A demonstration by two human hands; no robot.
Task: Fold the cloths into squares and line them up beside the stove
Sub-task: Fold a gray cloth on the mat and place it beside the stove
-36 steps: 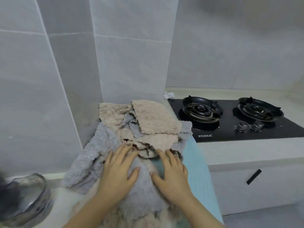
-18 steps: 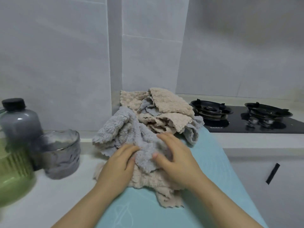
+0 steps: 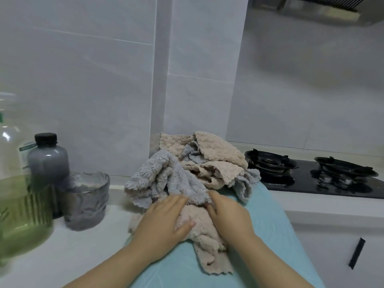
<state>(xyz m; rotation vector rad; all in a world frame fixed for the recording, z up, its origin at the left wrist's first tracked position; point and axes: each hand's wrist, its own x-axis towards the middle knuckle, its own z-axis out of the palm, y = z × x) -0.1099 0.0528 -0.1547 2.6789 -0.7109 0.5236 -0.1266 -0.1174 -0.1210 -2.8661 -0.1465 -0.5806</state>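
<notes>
L hand (image 3: 164,221) flat, fingers straight, on beige cloth (image 3: 200,227); R hand (image 3: 230,217) digs in beside it, grip unclear. Cloth pile (image 3: 218,156) sits just left of stove (image 3: 311,177). I'd pull one cloth clear & spread it flat b4 folding.

Unfolded grey and beige fleecy cloths (image 3: 193,175) lie crumpled in one heap just left of the black stove (image 3: 324,175).

Left hand (image 3: 164,221) and right hand (image 3: 230,217) rest on beige cloth (image 3: 207,244).
</notes>
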